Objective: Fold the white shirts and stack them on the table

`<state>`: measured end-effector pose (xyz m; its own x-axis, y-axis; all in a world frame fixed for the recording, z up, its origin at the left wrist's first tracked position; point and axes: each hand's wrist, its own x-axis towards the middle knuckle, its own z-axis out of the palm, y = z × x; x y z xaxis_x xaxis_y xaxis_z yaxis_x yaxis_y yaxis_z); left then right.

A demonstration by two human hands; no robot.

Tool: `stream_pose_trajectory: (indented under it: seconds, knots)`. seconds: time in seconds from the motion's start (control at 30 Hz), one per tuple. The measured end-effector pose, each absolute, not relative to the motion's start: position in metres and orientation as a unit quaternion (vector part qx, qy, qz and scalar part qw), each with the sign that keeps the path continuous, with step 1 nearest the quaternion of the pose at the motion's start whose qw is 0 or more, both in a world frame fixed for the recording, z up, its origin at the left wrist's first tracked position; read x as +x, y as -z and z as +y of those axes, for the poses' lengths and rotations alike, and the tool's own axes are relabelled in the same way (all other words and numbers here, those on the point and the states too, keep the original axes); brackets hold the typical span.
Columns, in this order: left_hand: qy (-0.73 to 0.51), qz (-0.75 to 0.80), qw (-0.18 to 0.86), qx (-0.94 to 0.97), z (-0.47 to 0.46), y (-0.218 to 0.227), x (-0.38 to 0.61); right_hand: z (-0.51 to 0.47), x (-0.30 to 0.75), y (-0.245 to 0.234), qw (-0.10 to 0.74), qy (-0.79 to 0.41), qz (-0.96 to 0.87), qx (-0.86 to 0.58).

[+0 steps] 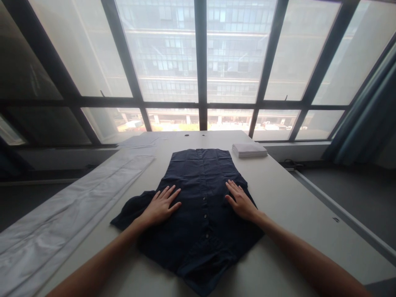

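Note:
A dark navy button-up shirt (198, 206) lies spread on the white table, its row of small pale buttons running down the middle. The collar end is nearest me, and the straight hem lies farther off. My left hand (161, 206) rests flat on the left part of the shirt, fingers apart, with a sleeve sticking out to the left beside it. On the right part, my right hand (240, 201) lies palm down with its fingers stretched forward. Neither hand grips the cloth. The other sleeve cannot be made out.
Along the table's left side runs a long white, shiny cloth (93, 198), with thin white sheets (139, 142) beyond it. A folded white stack (249, 149) sits at the far right of the white table (297, 214). Tall windows stand behind, and a blue curtain (365, 107) hangs at right.

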<state>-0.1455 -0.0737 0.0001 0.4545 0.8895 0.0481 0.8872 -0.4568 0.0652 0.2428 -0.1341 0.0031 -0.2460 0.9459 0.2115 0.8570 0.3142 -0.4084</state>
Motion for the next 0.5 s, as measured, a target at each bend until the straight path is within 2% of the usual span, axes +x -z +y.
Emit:
stream_pose_trajectory:
  seconds: [0.1, 0.27, 0.5]
  knots:
    - [-0.038, 0.519, 0.013, 0.854, -0.074, -0.001, -0.145, -0.128, 0.251, -0.004, 0.238, -0.070, -0.755, -0.607]
    - [-0.026, 0.526, 0.013, 0.850, -0.076, -0.004, -0.143, -0.120, 0.259, 0.009, 0.140, -0.071, -0.745, -0.648]
    - [-0.019, 0.529, 0.016, 0.848, -0.078, -0.009, -0.141, -0.123, 0.262, 0.008, 0.152, -0.050, -0.777, -0.608]
